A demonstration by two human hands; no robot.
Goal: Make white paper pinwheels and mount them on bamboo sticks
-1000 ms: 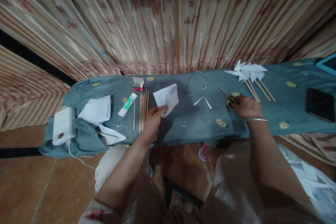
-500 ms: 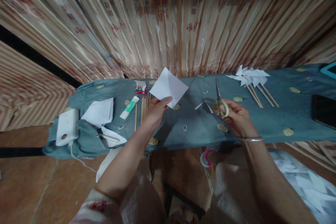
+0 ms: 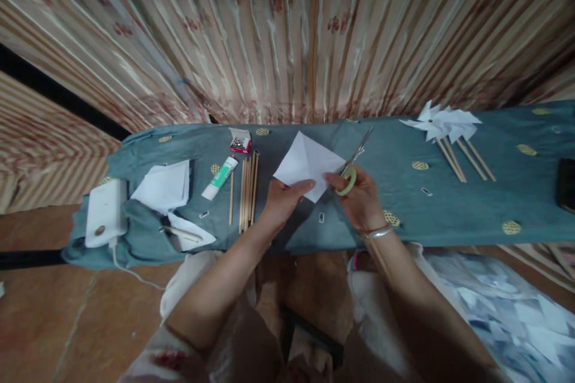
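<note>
A white square of paper (image 3: 305,158) with faint crease lines is gripped at its lower edge by my left hand (image 3: 287,200), thumb on top. My right hand (image 3: 359,194) holds scissors (image 3: 348,178) with pale green handles, its fingers close to the paper's right corner. The scissor blades point up and away to the right, beyond that corner; whether the right fingers also touch the paper, I cannot tell. Left of the paper lie several thin wooden sticks (image 3: 248,191), a glue stick (image 3: 220,178) with a green label, and an open red box of small metal pins (image 3: 241,141).
Finished paper pinwheels (image 3: 442,122) on sticks lie at the right on the green cloth (image 3: 449,209). On the left are stacked white papers (image 3: 165,185), a folded paper with a pen (image 3: 186,233) and a white corded device (image 3: 106,212). A dark phone-like object (image 3: 566,185) sits far right.
My right hand has brought the scissors left to the paper's right corner. The paper has shifted slightly right and turned in my left hand. The view has moved a little too.
</note>
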